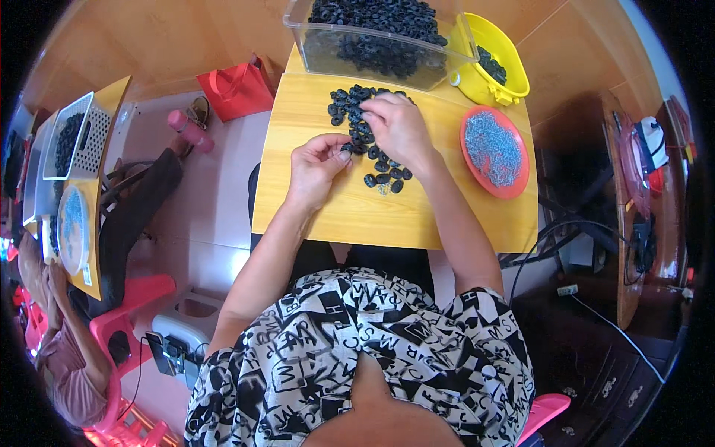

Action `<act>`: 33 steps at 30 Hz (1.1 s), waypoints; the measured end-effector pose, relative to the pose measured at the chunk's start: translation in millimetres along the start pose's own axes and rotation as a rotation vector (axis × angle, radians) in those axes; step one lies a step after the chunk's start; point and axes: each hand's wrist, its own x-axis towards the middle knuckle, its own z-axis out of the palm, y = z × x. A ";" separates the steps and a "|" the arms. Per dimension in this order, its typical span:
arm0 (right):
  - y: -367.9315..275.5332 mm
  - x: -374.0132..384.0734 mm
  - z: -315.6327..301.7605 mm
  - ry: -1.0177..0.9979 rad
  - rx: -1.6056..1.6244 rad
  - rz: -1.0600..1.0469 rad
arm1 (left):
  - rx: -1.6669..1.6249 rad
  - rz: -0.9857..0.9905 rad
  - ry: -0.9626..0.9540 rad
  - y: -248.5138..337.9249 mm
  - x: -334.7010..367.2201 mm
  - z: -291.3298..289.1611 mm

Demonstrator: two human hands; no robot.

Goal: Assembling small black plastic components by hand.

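Between the thumb and fingertips of my left hand (316, 170) is a small black round plastic piece (346, 148). My right hand (401, 130) hovers over a pile of the same black pieces (342, 110), its fingers pinched together; whatever is between them is hidden. More loose black pieces (383, 179) lie scattered between my hands on the yellow wooden table (320, 216). Close to these is a little cluster of tiny metal bits (384, 189). To the right, an orange-red plate (468, 165) carries a heap of small silvery metal parts (491, 149).
A clear plastic bin (328, 56) full of black pieces stands at the table's far edge. Beside it sits a yellow tub (514, 63) with more pieces. At far left, another person (74, 357) works at a table with a white basket (95, 138). A red bag (238, 93) rests on the floor.
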 end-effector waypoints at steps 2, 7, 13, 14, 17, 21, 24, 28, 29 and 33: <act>3.9 14.3 19.9 -0.040 -0.032 -0.072 | -0.031 -0.009 0.031 0.5 0.0 -0.8; 12.4 21.8 35.2 -0.209 -0.184 -0.013 | -0.145 0.000 0.107 0.8 -0.6 -1.2; 14.8 21.4 32.8 -0.186 -0.081 -0.007 | -0.180 -0.015 0.103 5.6 1.4 -0.2; 13.4 22.9 34.8 -0.187 -0.081 -0.008 | -0.181 -0.014 0.104 5.7 1.2 -0.5; 8.2 28.0 41.2 -0.206 -0.170 -0.076 | -0.184 -0.029 0.110 5.7 0.5 -2.7; 6.1 32.1 39.9 -0.270 -0.288 -0.077 | -0.205 -0.027 0.066 2.3 1.3 -6.6; 5.9 22.8 34.0 -0.145 -0.204 -0.070 | -0.257 -0.025 0.057 1.9 2.2 -5.9; -11.7 5.3 12.5 -0.285 0.703 0.390 | -0.313 0.000 -0.001 0.6 1.5 -8.7; -10.9 -0.5 10.1 -0.283 0.701 0.392 | -0.314 -0.001 -0.004 1.3 1.5 -6.2; -15.5 -13.9 3.5 -0.221 1.029 0.456 | -0.368 -0.033 -0.029 3.0 1.2 -2.6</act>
